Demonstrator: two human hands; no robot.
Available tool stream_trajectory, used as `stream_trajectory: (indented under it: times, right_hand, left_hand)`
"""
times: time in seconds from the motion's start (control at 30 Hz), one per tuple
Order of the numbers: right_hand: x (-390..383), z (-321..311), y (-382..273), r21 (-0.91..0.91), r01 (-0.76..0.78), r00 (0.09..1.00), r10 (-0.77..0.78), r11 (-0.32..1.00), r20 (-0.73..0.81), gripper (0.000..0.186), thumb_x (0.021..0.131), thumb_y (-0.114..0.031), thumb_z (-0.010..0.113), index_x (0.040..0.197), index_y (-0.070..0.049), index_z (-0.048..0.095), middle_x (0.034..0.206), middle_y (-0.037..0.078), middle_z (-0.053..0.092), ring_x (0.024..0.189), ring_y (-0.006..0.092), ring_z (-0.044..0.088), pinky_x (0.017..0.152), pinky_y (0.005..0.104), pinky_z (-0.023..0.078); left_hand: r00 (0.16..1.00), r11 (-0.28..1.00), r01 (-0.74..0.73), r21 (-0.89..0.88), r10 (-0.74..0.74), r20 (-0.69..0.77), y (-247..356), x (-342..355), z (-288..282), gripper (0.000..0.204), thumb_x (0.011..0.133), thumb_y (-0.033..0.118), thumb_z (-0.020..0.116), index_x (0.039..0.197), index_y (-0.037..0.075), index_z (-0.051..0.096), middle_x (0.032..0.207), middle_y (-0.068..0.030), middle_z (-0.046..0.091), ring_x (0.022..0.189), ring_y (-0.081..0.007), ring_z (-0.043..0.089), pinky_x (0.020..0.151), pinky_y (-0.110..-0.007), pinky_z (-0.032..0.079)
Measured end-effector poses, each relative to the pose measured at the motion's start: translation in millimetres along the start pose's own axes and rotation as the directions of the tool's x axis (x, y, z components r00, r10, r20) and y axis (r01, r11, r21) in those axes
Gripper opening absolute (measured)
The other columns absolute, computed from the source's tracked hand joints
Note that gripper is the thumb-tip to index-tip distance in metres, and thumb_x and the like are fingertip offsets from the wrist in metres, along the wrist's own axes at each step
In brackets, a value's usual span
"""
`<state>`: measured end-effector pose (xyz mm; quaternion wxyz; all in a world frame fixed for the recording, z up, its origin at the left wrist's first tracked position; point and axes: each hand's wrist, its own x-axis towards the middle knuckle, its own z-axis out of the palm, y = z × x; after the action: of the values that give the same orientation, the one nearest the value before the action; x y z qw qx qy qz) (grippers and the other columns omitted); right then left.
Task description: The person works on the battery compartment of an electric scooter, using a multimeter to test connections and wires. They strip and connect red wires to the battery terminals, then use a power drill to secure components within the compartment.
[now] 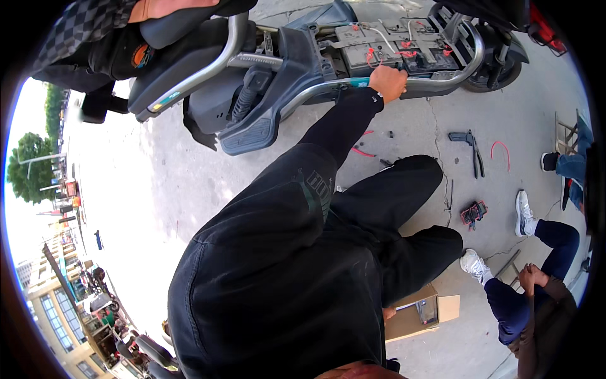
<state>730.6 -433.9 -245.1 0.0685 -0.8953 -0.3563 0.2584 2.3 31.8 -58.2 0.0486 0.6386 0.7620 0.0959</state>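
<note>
My left hand [388,83] is closed around the bent silver metal rail [435,82] along the side of an electric scooter [297,76]. Just beyond it, several grey batteries [366,47] with red-capped terminals and wires sit in the scooter's open body. Only a sliver of my right hand [389,313] shows past my leg, at the edge of an open cardboard box [410,327]; its fingers are mostly hidden. A thin pale stick-like thing [407,306] lies by that hand. Inside the box is a dark packaged item [428,310].
On the concrete lie a black crimping tool [473,151], a red wire [500,153] and a red-and-black multimeter [473,213]. A person in white shoes [524,215] sits to the right with hands clasped. Another person's arm [170,7] rests over the scooter's seat. Parked scooters [139,347] stand lower left.
</note>
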Motion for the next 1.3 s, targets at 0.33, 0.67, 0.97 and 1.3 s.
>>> stream_trajectory:
  times: [0.33,0.67,0.97,1.3]
  right_hand:
    - [55,-97,-120,-0.072,-0.053,0.998,0.054,0.996,0.023,0.053,0.084,-0.042,0.075,0.107,0.005,0.066,0.092,0.021,0.071,0.087,0.0356,0.072,0.069,0.0462,0.055]
    - [75,-95,-130,-0.038,-0.119,0.991,0.121,0.992,0.058,0.054,0.085,-0.041,0.074,0.113,0.003,0.063,0.091,0.021,0.069,0.086,0.0356,0.071,0.066,0.0469,0.055]
    - [72,-44,-59,0.099,-0.404,0.902,0.379,0.909,0.205,0.055,0.086,-0.041,0.073,0.118,0.002,0.06,0.09,0.02,0.067,0.085,0.0357,0.071,0.063,0.0476,0.055]
    - [34,-238,-356,0.304,-0.054,0.809,-0.137,0.951,0.572,0.071,0.093,-0.064,0.059,0.12,0.002,0.063,0.109,0.015,0.074,0.092,0.0202,0.074,0.062,0.0299,0.055]
  left_hand:
    - [0.999,0.99,-0.035,-0.14,0.03,-0.035,-13,-299,53,0.039,0.084,0.01,0.065,0.123,0.007,0.062,0.144,-0.0139,0.05,0.13,-0.0303,0.052,0.111,-0.048,0.039]
    - [-0.197,0.376,0.716,0.588,-0.699,0.687,-85,-751,17,0.037,0.093,0.031,0.058,0.106,0.0,0.075,0.114,-0.0232,0.071,0.11,-0.0366,0.069,0.088,-0.047,0.055]
    - [-0.021,-0.198,0.971,-0.134,-0.629,0.777,-56,-520,179,0.088,0.084,0.069,0.064,0.137,0.0,0.052,0.119,-0.0212,0.065,0.102,-0.0393,0.066,0.083,-0.053,0.053]
    - [0.445,0.337,0.879,-0.336,-0.332,0.832,-146,-513,156,0.057,0.071,0.017,0.083,0.12,0.01,0.054,0.103,-0.0149,0.062,0.094,-0.0318,0.066,0.079,-0.044,0.052]
